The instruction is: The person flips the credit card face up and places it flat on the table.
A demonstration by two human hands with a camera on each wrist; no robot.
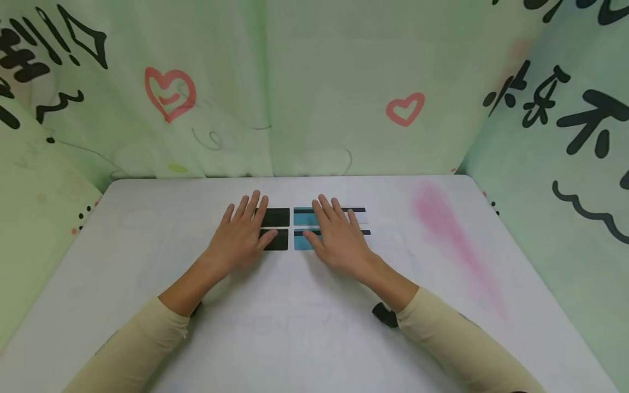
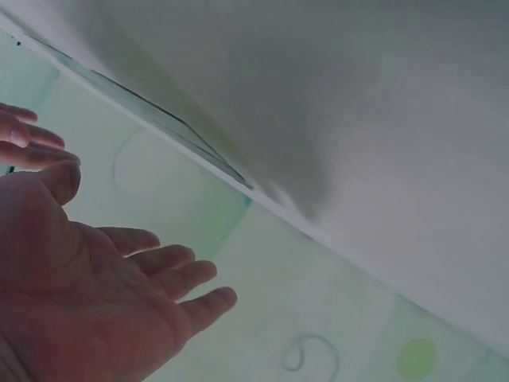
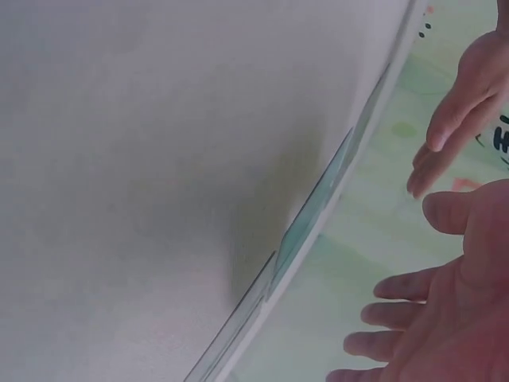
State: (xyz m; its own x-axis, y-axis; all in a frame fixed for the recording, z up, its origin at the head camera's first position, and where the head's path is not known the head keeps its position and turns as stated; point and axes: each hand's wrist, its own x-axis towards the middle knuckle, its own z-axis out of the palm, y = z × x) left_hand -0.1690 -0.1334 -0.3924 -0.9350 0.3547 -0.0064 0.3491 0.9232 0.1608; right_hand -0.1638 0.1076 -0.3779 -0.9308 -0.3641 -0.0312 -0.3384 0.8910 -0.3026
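Note:
Two black cards, an upper black card (image 1: 276, 217) and a lower black card (image 1: 277, 240), lie beside my left hand (image 1: 239, 236), which partly covers them. Its fingers are straight and slightly spread. My right hand (image 1: 342, 238), fingers extended, is over blue cards with a dark stripe: an upper blue card (image 1: 303, 219) and a lower blue card (image 1: 301, 243). A white card portion (image 1: 361, 218) shows past its fingers; whether it is a separate card is hidden. In both wrist views the palms look raised off the surface, holding nothing.
The white tabletop (image 1: 295, 327) bears a pink smear (image 1: 452, 240) on the right. Green cloth walls (image 1: 319, 65) with red hearts and black writing enclose its back and sides. A black wrist-worn piece (image 1: 385, 315) sits under the right wrist.

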